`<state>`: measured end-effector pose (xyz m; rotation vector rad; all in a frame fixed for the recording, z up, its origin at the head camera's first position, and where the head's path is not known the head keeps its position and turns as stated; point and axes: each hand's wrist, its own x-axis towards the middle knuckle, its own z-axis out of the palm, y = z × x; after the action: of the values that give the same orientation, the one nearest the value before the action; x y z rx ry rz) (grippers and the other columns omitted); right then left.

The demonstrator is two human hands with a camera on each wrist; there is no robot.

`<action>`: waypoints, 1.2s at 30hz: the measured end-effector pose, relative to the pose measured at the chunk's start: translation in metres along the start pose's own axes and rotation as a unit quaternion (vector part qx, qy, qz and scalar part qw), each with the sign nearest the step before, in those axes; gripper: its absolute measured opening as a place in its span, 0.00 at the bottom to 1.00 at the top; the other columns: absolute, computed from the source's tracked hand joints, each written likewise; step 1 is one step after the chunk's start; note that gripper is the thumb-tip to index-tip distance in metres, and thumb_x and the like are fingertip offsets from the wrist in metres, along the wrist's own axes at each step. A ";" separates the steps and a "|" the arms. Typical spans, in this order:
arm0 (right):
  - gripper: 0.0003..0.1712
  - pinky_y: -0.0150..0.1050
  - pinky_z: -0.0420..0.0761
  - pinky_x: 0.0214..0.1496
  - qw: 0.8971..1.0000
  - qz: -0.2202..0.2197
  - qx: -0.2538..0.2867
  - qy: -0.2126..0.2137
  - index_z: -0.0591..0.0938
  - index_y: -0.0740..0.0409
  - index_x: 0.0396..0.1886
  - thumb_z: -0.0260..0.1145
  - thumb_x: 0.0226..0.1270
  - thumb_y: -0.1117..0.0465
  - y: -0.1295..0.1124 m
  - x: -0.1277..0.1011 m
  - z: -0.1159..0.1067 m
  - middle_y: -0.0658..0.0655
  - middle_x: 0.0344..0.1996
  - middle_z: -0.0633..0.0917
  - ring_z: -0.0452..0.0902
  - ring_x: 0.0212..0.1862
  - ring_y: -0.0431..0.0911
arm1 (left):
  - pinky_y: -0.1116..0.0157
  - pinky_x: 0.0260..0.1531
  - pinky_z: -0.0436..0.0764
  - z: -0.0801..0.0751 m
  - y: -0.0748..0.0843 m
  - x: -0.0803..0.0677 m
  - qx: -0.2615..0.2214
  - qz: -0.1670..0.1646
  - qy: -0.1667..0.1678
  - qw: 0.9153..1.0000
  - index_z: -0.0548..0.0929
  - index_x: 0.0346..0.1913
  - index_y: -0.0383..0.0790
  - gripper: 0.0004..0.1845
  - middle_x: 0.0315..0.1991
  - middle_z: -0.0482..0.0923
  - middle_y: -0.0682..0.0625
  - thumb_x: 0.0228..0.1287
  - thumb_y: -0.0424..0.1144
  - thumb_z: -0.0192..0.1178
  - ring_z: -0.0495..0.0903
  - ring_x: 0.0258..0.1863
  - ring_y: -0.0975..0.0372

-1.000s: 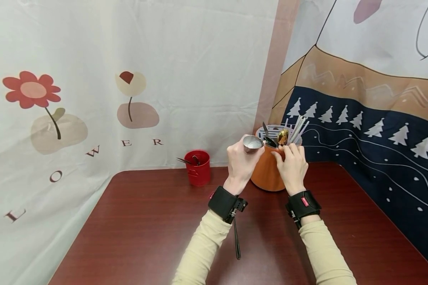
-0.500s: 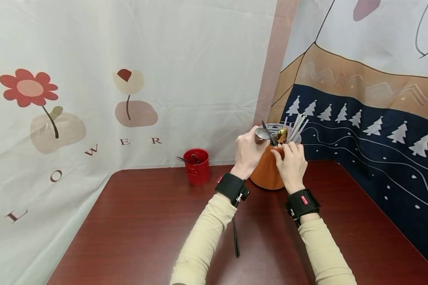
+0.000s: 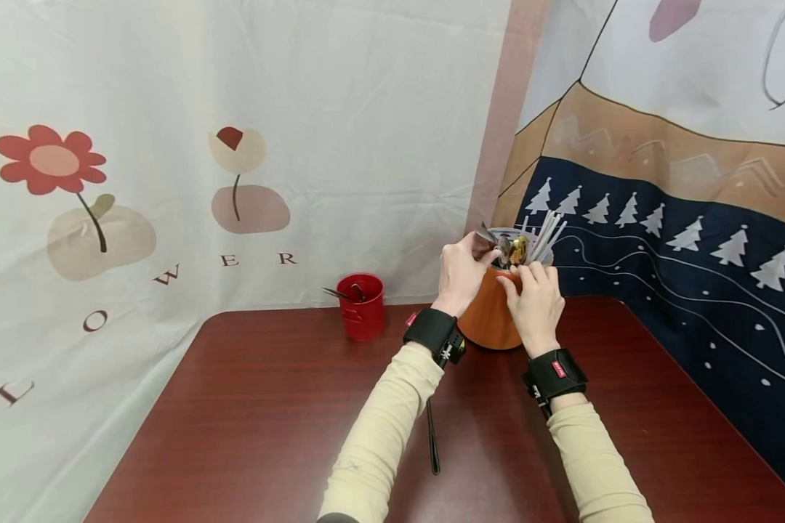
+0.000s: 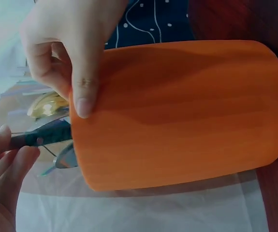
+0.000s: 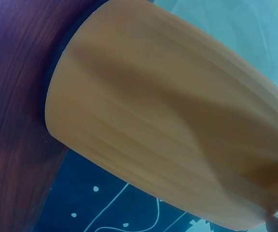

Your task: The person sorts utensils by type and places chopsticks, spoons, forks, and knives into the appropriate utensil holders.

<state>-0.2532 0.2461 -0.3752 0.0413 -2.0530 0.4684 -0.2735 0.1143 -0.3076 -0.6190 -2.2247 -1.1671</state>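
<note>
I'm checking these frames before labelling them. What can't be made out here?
- Inside of the orange holder: head view, hidden by both hands.
- Right hand: right wrist view shows almost only the holder.
- Red cup contents: head view, too small.
- Left hand: its grip is unclear.

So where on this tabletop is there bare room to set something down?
The dark red wooden table is bare left of the sleeves, in front of the small red cup. Crowded: the back corner, where both hands meet at the orange utensil holder.
</note>
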 end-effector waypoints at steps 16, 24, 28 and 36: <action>0.17 0.54 0.75 0.25 1.000 0.002 0.000 0.008 0.82 0.62 0.35 0.70 0.56 0.52 0.001 0.000 0.001 0.59 0.32 0.76 0.69 0.40 0.57 | 0.71 0.37 0.80 0.012 -0.008 -0.013 0.032 -0.031 -0.044 0.998 0.84 0.44 0.41 0.11 0.36 0.88 0.50 0.63 0.42 0.61 0.85 0.37 0.61; 0.17 0.55 0.74 0.24 1.000 -0.002 -0.001 0.016 0.81 0.63 0.34 0.70 0.56 0.52 0.002 0.000 0.002 0.60 0.30 0.76 0.69 0.39 0.57 | 0.73 0.27 0.78 0.006 -0.018 -0.032 0.077 -0.013 -0.069 0.995 0.82 0.46 0.44 0.13 0.34 0.87 0.53 0.63 0.46 0.61 0.84 0.30 0.63; 0.18 0.55 0.74 0.24 1.000 -0.001 -0.004 0.014 0.81 0.64 0.34 0.70 0.56 0.51 0.003 -0.001 0.001 0.60 0.31 0.76 0.69 0.39 0.57 | 0.74 0.25 0.76 0.004 -0.024 -0.043 0.088 -0.008 -0.079 0.993 0.82 0.46 0.44 0.13 0.35 0.87 0.53 0.63 0.47 0.61 0.84 0.29 0.63; 0.20 0.55 0.74 0.25 1.000 -0.004 -0.003 0.013 0.81 0.64 0.34 0.70 0.56 0.50 0.001 0.000 0.001 0.61 0.31 0.76 0.68 0.39 0.57 | 0.73 0.25 0.77 -0.004 -0.040 -0.066 0.107 -0.009 -0.079 0.991 0.83 0.42 0.44 0.10 0.35 0.88 0.52 0.62 0.45 0.62 0.84 0.29 0.62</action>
<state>-0.2540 0.2469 -0.3760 0.0398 -2.0275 0.4559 -0.2479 0.0813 -0.3726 -0.6220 -2.4516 -0.8981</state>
